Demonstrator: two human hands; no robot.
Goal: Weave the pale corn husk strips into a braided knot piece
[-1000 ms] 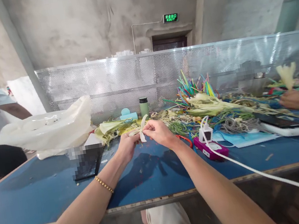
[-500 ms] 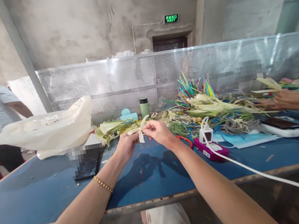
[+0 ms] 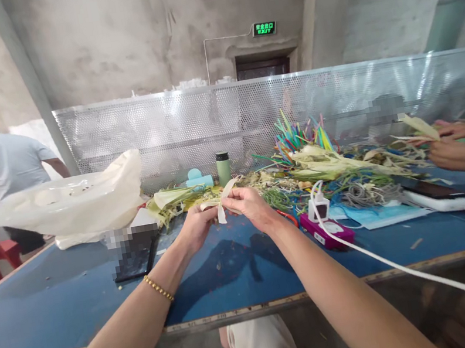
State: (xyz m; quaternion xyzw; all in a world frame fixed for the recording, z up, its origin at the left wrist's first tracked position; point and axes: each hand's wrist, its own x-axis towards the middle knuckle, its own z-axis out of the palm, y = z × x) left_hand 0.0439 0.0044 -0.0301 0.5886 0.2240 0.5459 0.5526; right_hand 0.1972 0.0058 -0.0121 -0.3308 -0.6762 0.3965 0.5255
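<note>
A pale strip of corn husk [image 3: 221,210] is held above the blue table, with one end hanging down and another sticking up. My left hand [image 3: 197,226] is closed on its left part, fingers pinched together. From the other side my right hand [image 3: 251,209] grips the same strip between thumb and fingers. The hands are close together, and the fingertips partly hide how the strip is folded. Behind them lies a heap of green and pale husks [image 3: 166,202]. A pair of orange-red handles [image 3: 288,218] shows beside my right wrist.
A white plastic bag [image 3: 86,207] and a black phone [image 3: 140,260] lie left. Right are a purple power socket [image 3: 327,230] with a white cable, a blue mask [image 3: 386,215], coiled cords [image 3: 364,192] and a green bottle [image 3: 223,169] further back. A co-worker's hands [image 3: 455,145] hold husk.
My hands stay on the husk strip, its upper end now leaning further right. The person at the far left has shifted, and a second hand of the co-worker on the right shows more clearly.
</note>
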